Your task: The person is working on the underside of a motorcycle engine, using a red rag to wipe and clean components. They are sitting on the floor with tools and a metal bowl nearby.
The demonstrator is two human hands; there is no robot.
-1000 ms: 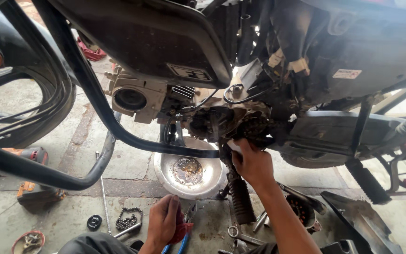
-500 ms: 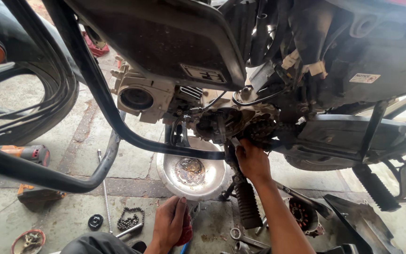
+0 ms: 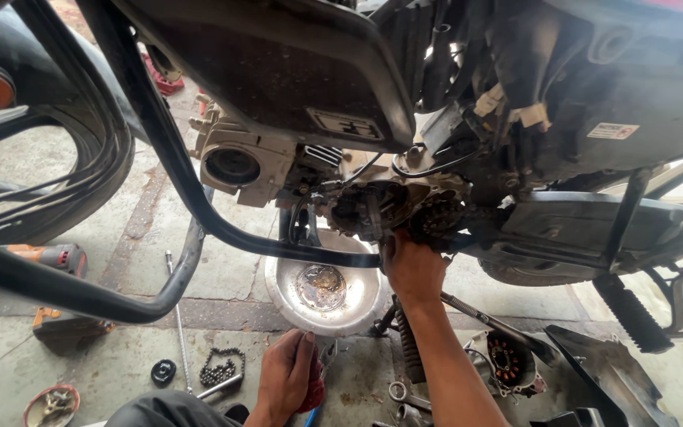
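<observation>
1. The greasy, dark engine sprocket (image 3: 436,217) sits exposed on the motorcycle's side, a chain wrapped around it.
2. The red-handled tool (image 3: 315,387) lies low near the floor, mostly hidden by fingers.

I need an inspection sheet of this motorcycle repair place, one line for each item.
Surface: stained concrete floor.
Job's things: engine with exposed sprocket; metal bowl beneath.
Clutter: loose chain, long rod, wrench, removed cover, power drill.
Hands: right hand at the engine; left hand grips a red tool.
Cables: black hoses above engine.
Surroundings: tyre, footpeg.
</observation>
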